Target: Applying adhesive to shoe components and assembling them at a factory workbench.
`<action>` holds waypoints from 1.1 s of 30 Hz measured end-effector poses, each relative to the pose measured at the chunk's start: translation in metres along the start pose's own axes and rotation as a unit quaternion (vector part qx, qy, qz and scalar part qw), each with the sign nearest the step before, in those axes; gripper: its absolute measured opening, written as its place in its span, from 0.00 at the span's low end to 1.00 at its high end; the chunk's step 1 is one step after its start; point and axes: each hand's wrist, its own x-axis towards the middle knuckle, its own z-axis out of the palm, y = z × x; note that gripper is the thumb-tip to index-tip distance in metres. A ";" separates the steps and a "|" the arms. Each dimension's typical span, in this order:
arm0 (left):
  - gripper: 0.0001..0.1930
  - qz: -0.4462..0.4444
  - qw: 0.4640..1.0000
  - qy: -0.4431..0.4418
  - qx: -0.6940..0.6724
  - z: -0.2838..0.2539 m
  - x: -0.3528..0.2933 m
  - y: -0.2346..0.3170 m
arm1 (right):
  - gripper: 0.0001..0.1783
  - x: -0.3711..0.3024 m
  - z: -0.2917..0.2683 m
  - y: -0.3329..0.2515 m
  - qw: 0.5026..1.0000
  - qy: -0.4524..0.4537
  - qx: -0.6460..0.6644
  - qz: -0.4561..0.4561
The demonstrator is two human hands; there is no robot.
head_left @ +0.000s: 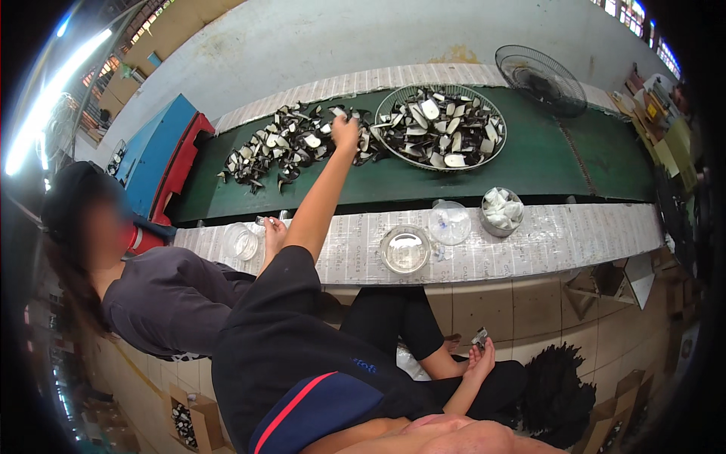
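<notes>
My left arm reaches across the bench to a loose heap of small black-and-white pieces (280,144) on the green belt. My left hand (345,132) is at the heap's right side, its fingers closed around one of these pieces. Low at the right, near my lap, my right hand (478,362) pinches another small black-and-white piece (479,338) between thumb and fingers. What kind of part they are, I cannot tell. A round wire basket (502,144) full of similar pieces sits right of the heap.
On the paper-covered ledge (340,242) stand a clear bowl (405,250), a clear plastic lid or dish (450,222) and a tin of white wads (502,211). A co-worker (174,295) sits at my left, one hand (274,236) beside another clear bowl (241,242). A fan (541,80) stands behind.
</notes>
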 end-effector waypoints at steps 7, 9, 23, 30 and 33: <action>0.17 0.157 0.946 -0.117 0.260 -0.008 0.002 -0.099 | 0.16 0.005 0.003 0.004 1.000 0.009 -0.028 0.000; 0.19 0.198 0.928 -0.114 0.295 -0.005 -0.010 -0.102 | 0.15 0.007 0.003 0.005 1.000 0.009 -0.026 -0.002; 0.12 0.155 0.983 -0.043 0.088 -0.084 -0.131 -0.090 | 0.14 0.005 0.010 0.005 0.993 0.022 -0.094 -0.074; 0.13 0.281 0.940 -0.007 0.194 -0.114 -0.168 -0.091 | 0.15 -0.020 0.026 -0.003 0.989 0.011 -0.115 -0.097; 0.17 -0.069 0.940 -0.189 -0.276 -0.130 -0.185 -0.055 | 0.15 -0.056 0.053 -0.027 0.979 -0.008 -0.104 -0.175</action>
